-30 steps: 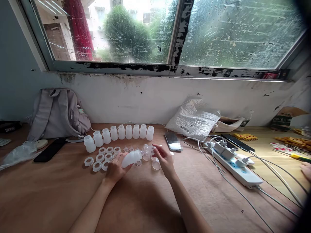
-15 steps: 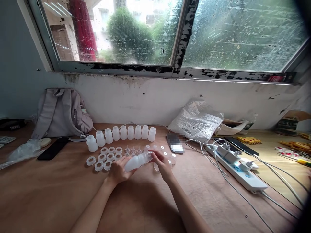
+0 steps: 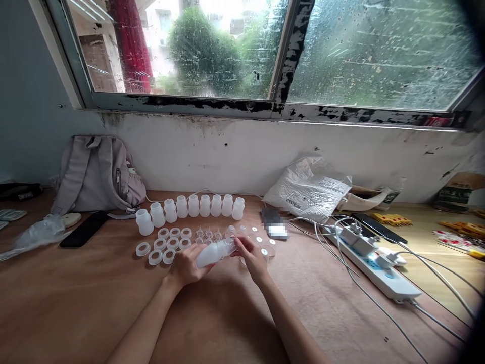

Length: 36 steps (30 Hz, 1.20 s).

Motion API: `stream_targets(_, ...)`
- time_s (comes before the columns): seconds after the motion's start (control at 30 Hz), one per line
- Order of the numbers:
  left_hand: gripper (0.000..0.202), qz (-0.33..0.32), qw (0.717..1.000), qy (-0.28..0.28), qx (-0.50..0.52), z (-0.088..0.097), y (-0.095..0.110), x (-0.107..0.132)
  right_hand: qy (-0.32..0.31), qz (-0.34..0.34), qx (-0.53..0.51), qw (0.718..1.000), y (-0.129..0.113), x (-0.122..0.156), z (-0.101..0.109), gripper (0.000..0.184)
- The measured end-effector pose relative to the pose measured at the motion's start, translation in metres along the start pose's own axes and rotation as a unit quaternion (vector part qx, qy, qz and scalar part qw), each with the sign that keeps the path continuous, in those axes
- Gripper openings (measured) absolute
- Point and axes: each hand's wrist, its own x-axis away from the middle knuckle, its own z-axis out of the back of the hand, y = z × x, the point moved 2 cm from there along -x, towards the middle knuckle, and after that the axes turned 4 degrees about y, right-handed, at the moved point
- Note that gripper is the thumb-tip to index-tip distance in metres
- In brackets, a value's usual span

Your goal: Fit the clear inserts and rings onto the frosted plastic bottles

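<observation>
A translucent white baby bottle [image 3: 207,256] lies tilted between my hands above the table, its clear cap [image 3: 226,247] pointing right and slightly up. My left hand [image 3: 187,265] is closed round the bottle's lower body. With thumb and fingers, my right hand [image 3: 250,257] grips the clear cap end. Just behind the hands, several white collar rings [image 3: 159,244] lie in rows. Beside them stand several clear nipples [image 3: 208,233], partly hidden by the hands. More clear caps and discs [image 3: 264,253] lie around my right hand.
Several open white bottles [image 3: 170,210] stand in a row near the wall. A grey backpack [image 3: 99,174] and black phone [image 3: 84,229] are at left. A silver bag [image 3: 308,187], a phone with a blurred screen [image 3: 276,223] and a power strip [image 3: 394,284] trailing cables are at right.
The camera view has shifted slightly. Both hands keep their hold on the bottle and its cap, with hardly any visible movement.
</observation>
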Motion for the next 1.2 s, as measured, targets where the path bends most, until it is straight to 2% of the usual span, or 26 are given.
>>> stream_targets(0.47,0.038,-0.021,0.999,-0.035,-0.033,0.005,0.001,0.0,0.026,0.023,0.003,0.999,0.025,0.012,-0.013,0.023)
stream_targets(0.73,0.038,-0.048,0.998,0.005,-0.049,0.004,0.008,-0.001,0.012,0.011,-0.054,0.998,0.031,0.009,-0.014,0.024)
stream_targets(1.2,0.038,-0.059,0.997,0.006,-0.044,0.001,0.006,0.001,-0.013,0.013,-0.06,0.998,0.028,0.009,-0.012,0.024)
